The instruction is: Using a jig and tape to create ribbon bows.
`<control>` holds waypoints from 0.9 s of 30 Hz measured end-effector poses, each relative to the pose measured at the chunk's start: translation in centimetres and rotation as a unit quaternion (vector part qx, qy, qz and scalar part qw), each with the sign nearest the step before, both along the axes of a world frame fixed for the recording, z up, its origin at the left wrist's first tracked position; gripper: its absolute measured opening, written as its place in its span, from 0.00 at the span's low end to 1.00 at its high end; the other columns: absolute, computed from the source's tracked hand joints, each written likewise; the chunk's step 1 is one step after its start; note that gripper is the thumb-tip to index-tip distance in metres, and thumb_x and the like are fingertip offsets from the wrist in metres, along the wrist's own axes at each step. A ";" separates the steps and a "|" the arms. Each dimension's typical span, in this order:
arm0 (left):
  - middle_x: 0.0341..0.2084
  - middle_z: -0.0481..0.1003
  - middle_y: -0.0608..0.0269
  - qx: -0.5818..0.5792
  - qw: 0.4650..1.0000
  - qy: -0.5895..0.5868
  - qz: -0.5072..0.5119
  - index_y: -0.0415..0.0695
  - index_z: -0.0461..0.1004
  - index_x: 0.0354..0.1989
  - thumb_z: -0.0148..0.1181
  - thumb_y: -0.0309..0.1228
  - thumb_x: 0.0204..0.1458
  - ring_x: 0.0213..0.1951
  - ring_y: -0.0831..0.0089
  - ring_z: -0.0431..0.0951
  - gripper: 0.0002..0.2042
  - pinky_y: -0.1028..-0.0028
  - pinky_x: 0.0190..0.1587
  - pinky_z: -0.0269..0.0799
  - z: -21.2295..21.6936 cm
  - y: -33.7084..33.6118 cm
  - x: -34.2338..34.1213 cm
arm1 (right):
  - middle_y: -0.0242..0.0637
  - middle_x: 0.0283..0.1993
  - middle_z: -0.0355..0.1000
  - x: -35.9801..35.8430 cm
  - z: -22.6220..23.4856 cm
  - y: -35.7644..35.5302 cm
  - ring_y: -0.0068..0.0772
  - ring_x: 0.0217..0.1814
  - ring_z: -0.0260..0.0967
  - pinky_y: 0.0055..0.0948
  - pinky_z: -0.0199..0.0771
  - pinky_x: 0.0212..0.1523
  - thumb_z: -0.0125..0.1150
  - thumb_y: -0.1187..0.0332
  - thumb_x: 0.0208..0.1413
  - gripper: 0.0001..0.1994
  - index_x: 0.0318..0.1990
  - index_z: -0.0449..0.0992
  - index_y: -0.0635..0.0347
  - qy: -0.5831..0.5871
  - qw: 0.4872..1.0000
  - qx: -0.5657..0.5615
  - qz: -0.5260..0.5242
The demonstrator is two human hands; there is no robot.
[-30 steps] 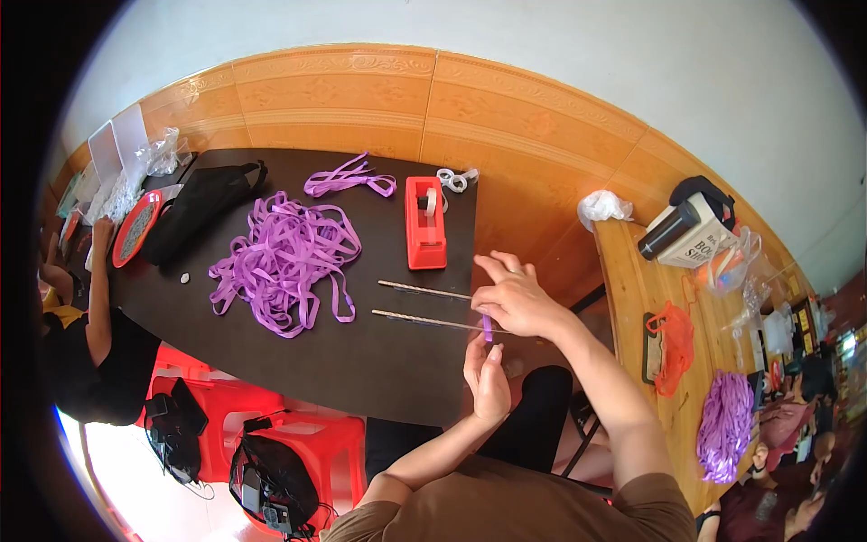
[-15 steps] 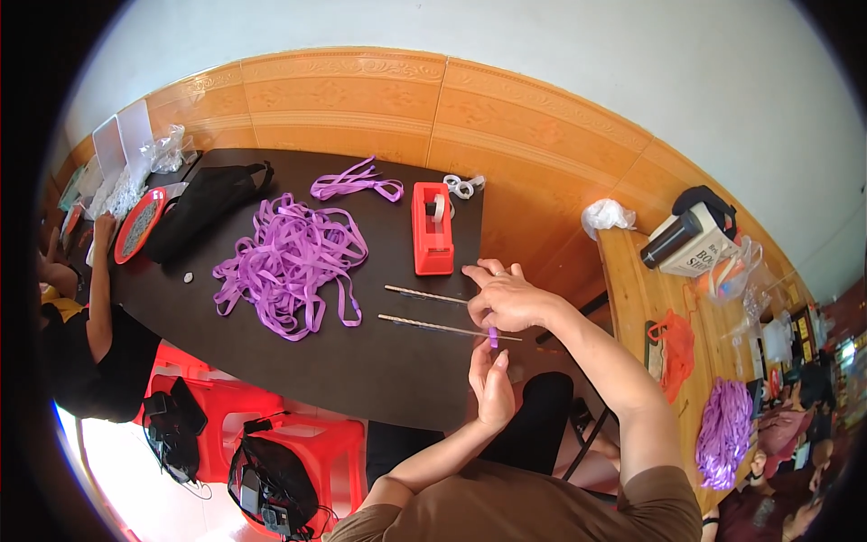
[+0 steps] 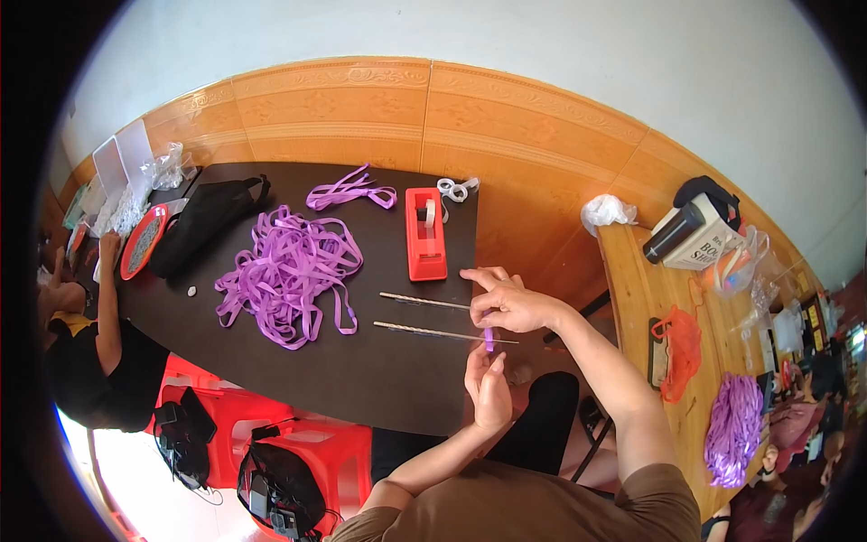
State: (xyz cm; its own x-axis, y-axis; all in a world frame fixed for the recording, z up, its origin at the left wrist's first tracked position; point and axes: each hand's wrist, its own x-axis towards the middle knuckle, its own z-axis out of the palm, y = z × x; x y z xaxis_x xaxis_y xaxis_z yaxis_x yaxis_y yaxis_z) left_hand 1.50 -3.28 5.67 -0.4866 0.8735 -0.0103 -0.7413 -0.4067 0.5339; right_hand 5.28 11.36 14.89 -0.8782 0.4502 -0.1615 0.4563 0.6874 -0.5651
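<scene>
At the near right edge of the dark table, two thin rods with twisted shafts, a far rod [image 3: 423, 300] and a near rod [image 3: 424, 331], point right toward my hands. A short piece of purple ribbon [image 3: 489, 340] passes around the near rod's end. My right hand [image 3: 513, 305] is above it, thumb and fingers bent together on the ribbon's upper part. Just below, my left hand [image 3: 490, 393] has its thumb and fingertips closed at the ribbon's lower end. The fingers partly hide the ribbon and the far rod's tip.
A tangled heap of purple ribbon [image 3: 289, 275] lies left on the table [image 3: 361, 388]. Beyond the rods stand a red tape dispenser [image 3: 426, 248] and white-handled scissors [image 3: 456, 189]. A black pouch [image 3: 212, 226] lies farther left, near another person's arm [image 3: 108, 303]. A wooden table [image 3: 632, 298] stands right.
The view has shifted slightly, so the table's things sit a little lower. Both hands keep nearly the same place at the rod ends, with only small finger movements.
</scene>
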 end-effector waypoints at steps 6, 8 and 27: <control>0.45 0.66 0.60 0.020 1.000 -0.015 -0.004 0.34 0.65 0.48 0.52 0.25 0.51 0.48 0.74 0.63 0.16 0.70 0.55 0.57 0.1 -0.2 -0.1 | 0.39 0.70 0.45 1.8 -2.2 1.0 0.46 0.69 0.37 0.51 0.39 0.63 0.61 0.72 0.45 0.02 0.27 0.77 0.51 0.094 0.995 -0.030 0.007; 0.47 0.65 0.59 0.015 1.000 -0.006 -0.001 0.34 0.64 0.49 0.52 0.26 0.51 0.50 0.72 0.63 0.17 0.69 0.56 0.57 0.1 -0.2 -0.2 | 0.39 0.70 0.46 2.0 -2.5 1.2 0.44 0.69 0.39 0.48 0.40 0.64 0.62 0.73 0.44 0.03 0.27 0.78 0.51 0.133 0.990 -0.036 0.014; 0.51 0.65 0.56 0.018 1.000 0.017 -0.007 0.35 0.65 0.50 0.52 0.28 0.51 0.53 0.70 0.62 0.18 0.69 0.55 0.56 0.0 -0.2 -0.1 | 0.44 0.65 0.54 2.6 -3.9 0.5 0.48 0.68 0.42 0.49 0.41 0.64 0.70 0.63 0.39 0.20 0.45 0.77 0.43 0.200 0.978 -0.004 -0.053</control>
State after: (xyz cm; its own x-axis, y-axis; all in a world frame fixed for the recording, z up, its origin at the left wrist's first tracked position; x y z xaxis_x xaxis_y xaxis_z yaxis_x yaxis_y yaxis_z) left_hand 1.40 -3.48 5.70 -0.4735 0.8800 0.0371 -0.7291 -0.4152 0.5441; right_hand 7.89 11.88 10.94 -0.8198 0.5430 0.1818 0.2661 0.6424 -0.7187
